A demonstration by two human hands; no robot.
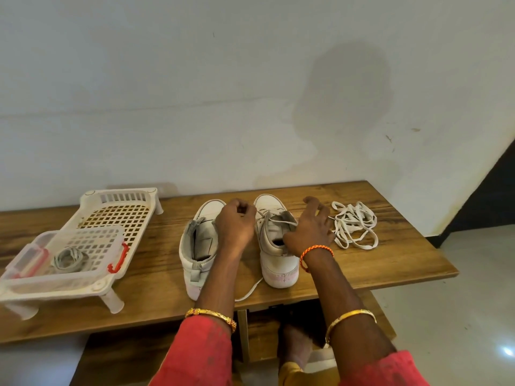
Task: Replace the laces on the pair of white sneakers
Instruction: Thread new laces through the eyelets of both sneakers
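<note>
L hand (pixel 236 222) fingers curled, grip unclear, betw. sneakers (pixel 276 240) | R hand (pixel 309 228) fingers spread, on right sneaker | table (pixel 390 263) far edge

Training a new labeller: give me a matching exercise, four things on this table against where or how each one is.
Things:
1. left sneaker
2. right sneaker
3. loose white laces
4. grey lace bundle

States:
A. piled at the table's right end
B. lace threaded through its eyelets
C. inside the clear box
D. no lace in its eyelets

Pairs: 1-D, 2-B, 3-A, 4-C
</note>
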